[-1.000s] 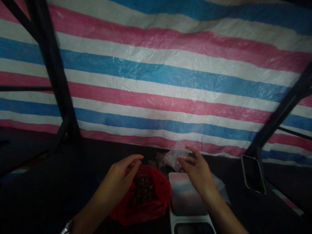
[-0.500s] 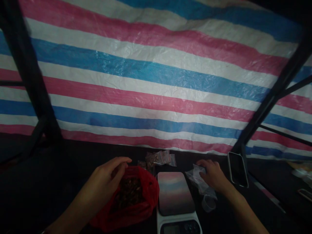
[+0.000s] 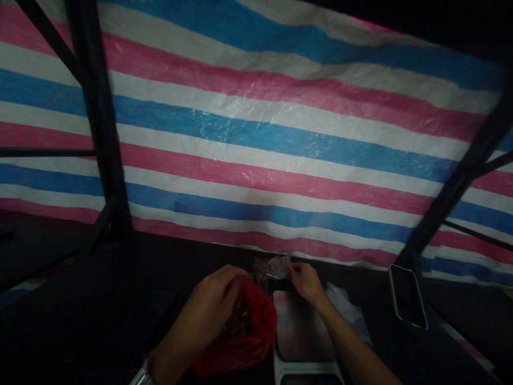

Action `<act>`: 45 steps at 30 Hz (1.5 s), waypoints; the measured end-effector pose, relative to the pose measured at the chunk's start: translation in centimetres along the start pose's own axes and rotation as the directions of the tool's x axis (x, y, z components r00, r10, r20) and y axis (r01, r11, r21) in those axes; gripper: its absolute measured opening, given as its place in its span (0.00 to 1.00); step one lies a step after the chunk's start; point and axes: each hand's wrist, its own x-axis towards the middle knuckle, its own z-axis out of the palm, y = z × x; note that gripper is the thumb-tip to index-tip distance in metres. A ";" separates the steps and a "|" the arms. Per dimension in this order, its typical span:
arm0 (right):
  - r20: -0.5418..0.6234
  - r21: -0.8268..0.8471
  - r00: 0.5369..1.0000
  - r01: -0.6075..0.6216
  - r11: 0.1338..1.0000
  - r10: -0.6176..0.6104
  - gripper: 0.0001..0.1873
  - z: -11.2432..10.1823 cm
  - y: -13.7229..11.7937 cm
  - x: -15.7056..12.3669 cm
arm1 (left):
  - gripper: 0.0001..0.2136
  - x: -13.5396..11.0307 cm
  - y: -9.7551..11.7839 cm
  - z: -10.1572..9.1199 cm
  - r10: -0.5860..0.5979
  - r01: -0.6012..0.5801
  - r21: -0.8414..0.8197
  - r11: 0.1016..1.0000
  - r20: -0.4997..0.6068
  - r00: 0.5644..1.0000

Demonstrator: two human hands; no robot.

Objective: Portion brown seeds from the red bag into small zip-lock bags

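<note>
A red plastic bag (image 3: 262, 315) with its mouth open holds small dark brown pieces (image 3: 239, 323). My left hand (image 3: 220, 302) is over its left rim, fingers loosely bent forward and apart from the thumb, with nothing visible in them. Just beyond the bag lies a pile of small clear zip bags (image 3: 269, 269) filled with brown pieces. At the right end of that pile, my right hand (image 3: 306, 280) pinches the edge of a zip bag. Below my right forearm is a digital scale (image 3: 300, 331) with a bare metal plate.
Clear, flat plastic bags (image 3: 348, 307) lie right of the scale. A phone (image 3: 407, 295) leans by the right dark frame post (image 3: 441, 198). Another post (image 3: 102, 144) stands at left. Behind the dark table hangs a striped tarp (image 3: 256, 171).
My right hand has moved left from the clear flat bags to the filled zip bags. My left hand stays over the red bag. The view has shifted somewhat to the left.
</note>
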 end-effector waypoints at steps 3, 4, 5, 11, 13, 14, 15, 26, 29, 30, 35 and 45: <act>-0.046 0.183 0.999 0.004 0.983 0.004 0.16 -0.1 -0.9 -0.3 | 0.15 0.2 0.6 0.9 0.004 -0.004 -0.047 0.999 -0.012 1.000; -0.060 0.241 0.998 0.017 0.970 -0.003 0.16 -0.6 -1.1 -0.7 | 0.15 0.2 0.8 1.3 -0.005 0.004 -0.069 0.998 -0.016 1.000; -0.070 0.294 0.997 0.034 0.955 -0.014 0.17 -1.1 -1.5 -1.2 | 0.14 0.3 1.1 1.7 -0.019 0.017 -0.092 0.996 -0.021 1.000; -0.126 0.448 0.986 0.156 0.880 -0.111 0.14 -2.0 -5.9 -5.8 | 0.13 0.5 2.0 3.6 -0.105 0.128 -0.431 0.893 0.077 0.992; -0.121 0.461 0.980 0.196 0.866 -0.157 0.10 -1.1 -7.5 -7.2 | 0.14 0.5 2.1 3.7 -0.111 0.158 -0.543 0.825 0.118 0.987; -0.140 0.464 0.974 0.221 0.858 -0.176 0.08 -0.5 -8.0 -7.8 | 0.15 0.6 2.1 3.7 -0.110 0.162 -0.558 0.814 0.127 0.986; -0.154 0.464 0.972 0.231 0.855 -0.179 0.08 0.0 -8.3 -8.3 | 0.15 0.5 2.1 3.7 -0.108 0.164 -0.561 0.811 0.132 0.985; 0.069 0.737 0.996 -0.093 0.670 0.062 0.21 0.4 -7.6 -9.2 | 0.17 0.0 1.6 3.2 -0.107 0.162 -0.413 0.896 0.153 0.982; -0.017 0.751 0.991 -0.075 0.656 0.132 0.25 0.4 -7.9 -9.5 | 0.15 0.2 1.7 2.6 -0.146 0.163 -0.366 0.916 0.073 0.987; -0.010 0.759 0.991 -0.081 0.646 0.136 0.25 0.5 -8.0 -9.7 | 0.15 0.3 1.8 2.4 -0.160 0.166 -0.356 0.920 0.047 0.986; 0.360 0.867 0.921 -0.388 0.313 0.145 0.35 1.8 -8.4 -10.8 | 0.18 0.6 2.2 1.4 -0.212 0.205 -0.393 0.896 0.027 0.977; 0.299 0.908 0.924 -0.353 0.226 0.239 0.34 3.3 -7.0 -10.1 | 0.12 -0.2 -0.1 0.4 -0.137 0.137 -0.002 0.991 0.008 0.991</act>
